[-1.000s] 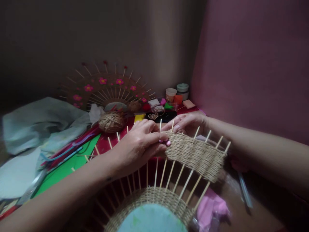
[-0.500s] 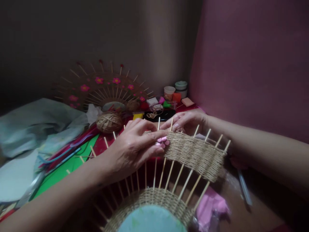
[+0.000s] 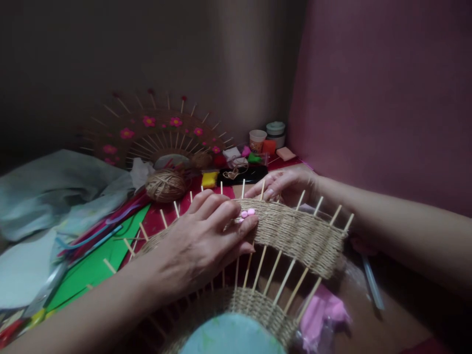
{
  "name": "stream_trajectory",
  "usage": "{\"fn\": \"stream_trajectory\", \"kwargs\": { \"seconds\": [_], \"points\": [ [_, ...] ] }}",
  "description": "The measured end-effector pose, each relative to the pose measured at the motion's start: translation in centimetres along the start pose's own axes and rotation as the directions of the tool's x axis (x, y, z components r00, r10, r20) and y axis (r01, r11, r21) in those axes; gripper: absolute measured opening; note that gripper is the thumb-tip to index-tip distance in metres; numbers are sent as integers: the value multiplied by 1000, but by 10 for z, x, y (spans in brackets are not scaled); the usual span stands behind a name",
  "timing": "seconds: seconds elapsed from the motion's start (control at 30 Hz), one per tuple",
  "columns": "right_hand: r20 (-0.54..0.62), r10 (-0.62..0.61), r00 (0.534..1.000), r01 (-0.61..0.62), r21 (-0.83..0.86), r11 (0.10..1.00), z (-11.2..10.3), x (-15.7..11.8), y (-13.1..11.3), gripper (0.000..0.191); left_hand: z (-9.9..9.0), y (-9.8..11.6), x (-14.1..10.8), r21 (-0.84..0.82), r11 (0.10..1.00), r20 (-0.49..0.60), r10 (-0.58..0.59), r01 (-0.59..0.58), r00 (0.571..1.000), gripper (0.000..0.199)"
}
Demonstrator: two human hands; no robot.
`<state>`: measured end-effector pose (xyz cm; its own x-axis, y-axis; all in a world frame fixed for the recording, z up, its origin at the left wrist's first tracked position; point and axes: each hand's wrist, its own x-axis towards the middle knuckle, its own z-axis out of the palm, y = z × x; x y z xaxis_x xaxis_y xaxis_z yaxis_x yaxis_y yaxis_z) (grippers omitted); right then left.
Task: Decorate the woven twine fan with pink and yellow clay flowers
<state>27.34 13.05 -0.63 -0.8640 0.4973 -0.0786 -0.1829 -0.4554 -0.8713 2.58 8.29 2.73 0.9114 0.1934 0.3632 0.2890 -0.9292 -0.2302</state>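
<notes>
A fan-shaped piece of woven twine on thin wooden sticks stands before me. Its outer band (image 3: 295,228) curves above an inner woven part (image 3: 254,300) around a pale blue disc (image 3: 232,337). My left hand (image 3: 206,231) lies over the band with fingers curled, its thumb tip pressing a pink clay flower (image 3: 248,213), partly covered by the hand. Behind the band's upper edge, my right hand (image 3: 283,183) is bent with its fingertips close to a stick. The band hides part of that hand.
Farther back leans a brown fan with pink flowers (image 3: 149,121). A ball of twine (image 3: 165,185), cloth (image 3: 66,187), scissors (image 3: 47,287) and green sheet (image 3: 92,260) lie left. Clay packets, a paper cup (image 3: 257,140) and pink clay (image 3: 322,314) are around the fan.
My left hand's index finger has drawn back and curled, and its thumb has shifted up onto the pink flower. The right hand stays nearly still behind the band.
</notes>
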Motion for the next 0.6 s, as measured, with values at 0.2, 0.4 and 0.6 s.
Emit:
{"fn": "stream_trajectory", "kwargs": {
  "seconds": [0.2,0.4,0.6],
  "points": [
    [8,-14,1000,14,-11,1000,-3,0,3,41,-5,2,0,-83,995,42,-49,53,998,34],
    [-74,-5,997,5,-10,1000,6,0,1,37,-7,-2,-8,-138,981,-83,-151,139,985,34],
    [-68,-12,998,10,-28,1000,6,-2,1,38,-6,3,-13,-74,990,18,-115,116,993,40]
  ]
}}
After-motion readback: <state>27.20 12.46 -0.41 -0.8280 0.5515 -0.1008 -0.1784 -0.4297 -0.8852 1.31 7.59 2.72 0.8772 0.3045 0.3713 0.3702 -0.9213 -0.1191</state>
